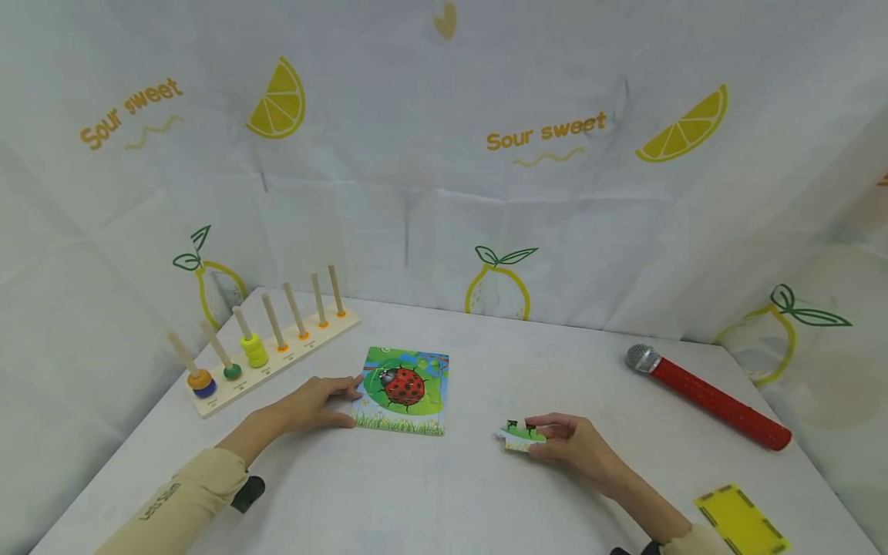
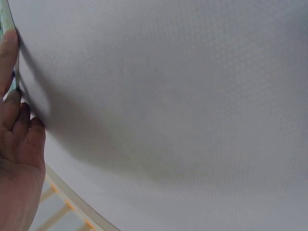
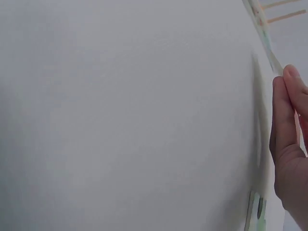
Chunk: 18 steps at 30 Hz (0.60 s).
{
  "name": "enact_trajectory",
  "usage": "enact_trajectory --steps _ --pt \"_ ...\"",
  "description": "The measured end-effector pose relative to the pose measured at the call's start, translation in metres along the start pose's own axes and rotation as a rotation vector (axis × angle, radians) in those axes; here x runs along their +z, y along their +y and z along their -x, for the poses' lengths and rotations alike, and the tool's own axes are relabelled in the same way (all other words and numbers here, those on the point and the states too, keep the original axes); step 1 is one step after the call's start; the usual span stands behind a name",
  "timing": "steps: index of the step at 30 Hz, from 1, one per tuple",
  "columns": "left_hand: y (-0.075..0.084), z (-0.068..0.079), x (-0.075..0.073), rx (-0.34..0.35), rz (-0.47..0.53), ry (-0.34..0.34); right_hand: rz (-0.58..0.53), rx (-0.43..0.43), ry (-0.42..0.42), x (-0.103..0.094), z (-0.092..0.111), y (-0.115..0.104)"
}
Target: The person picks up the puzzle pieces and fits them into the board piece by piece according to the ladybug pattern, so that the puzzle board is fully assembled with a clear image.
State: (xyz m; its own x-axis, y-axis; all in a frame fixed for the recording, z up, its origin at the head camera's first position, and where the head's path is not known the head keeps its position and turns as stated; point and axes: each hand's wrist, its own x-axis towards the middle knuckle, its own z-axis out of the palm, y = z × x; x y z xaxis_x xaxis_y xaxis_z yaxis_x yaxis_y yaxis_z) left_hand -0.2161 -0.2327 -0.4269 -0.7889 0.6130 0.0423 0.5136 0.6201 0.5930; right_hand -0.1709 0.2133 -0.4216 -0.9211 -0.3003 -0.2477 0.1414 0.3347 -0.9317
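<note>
A square ladybug puzzle (image 1: 404,387) lies on the white table, its red beetle on a green leaf above printed grass. My left hand (image 1: 310,404) holds its left edge, with the thumb by the near corner and the index finger higher up. In the left wrist view, the same hand (image 2: 19,144) has its fingers against the puzzle's edge. To the right, my right hand (image 1: 572,445) pinches a knobbed puzzle piece (image 1: 522,437) printed with green, flowers and dark bits, apart from the puzzle. The right wrist view shows this hand's fingers (image 3: 285,106) holding the thin piece edge-on.
Behind my left hand stands a wooden peg rack (image 1: 277,362) with coloured rings on its left pegs. A red microphone (image 1: 721,402) lies at the right, and a yellow rectangular piece (image 1: 742,520) is near the right front. White printed cloth (image 1: 416,223) hangs behind the table.
</note>
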Motion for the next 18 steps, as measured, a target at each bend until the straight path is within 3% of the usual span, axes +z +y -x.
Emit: enact_trajectory --steps 6,18 --pt "-0.001 0.002 0.001 0.003 0.007 0.001 -0.151 0.091 0.020 0.004 -0.007 -0.008" --pt "0.002 0.001 0.000 -0.021 0.014 -0.008 -0.304 0.084 -0.068 0.032 -0.025 -0.021"
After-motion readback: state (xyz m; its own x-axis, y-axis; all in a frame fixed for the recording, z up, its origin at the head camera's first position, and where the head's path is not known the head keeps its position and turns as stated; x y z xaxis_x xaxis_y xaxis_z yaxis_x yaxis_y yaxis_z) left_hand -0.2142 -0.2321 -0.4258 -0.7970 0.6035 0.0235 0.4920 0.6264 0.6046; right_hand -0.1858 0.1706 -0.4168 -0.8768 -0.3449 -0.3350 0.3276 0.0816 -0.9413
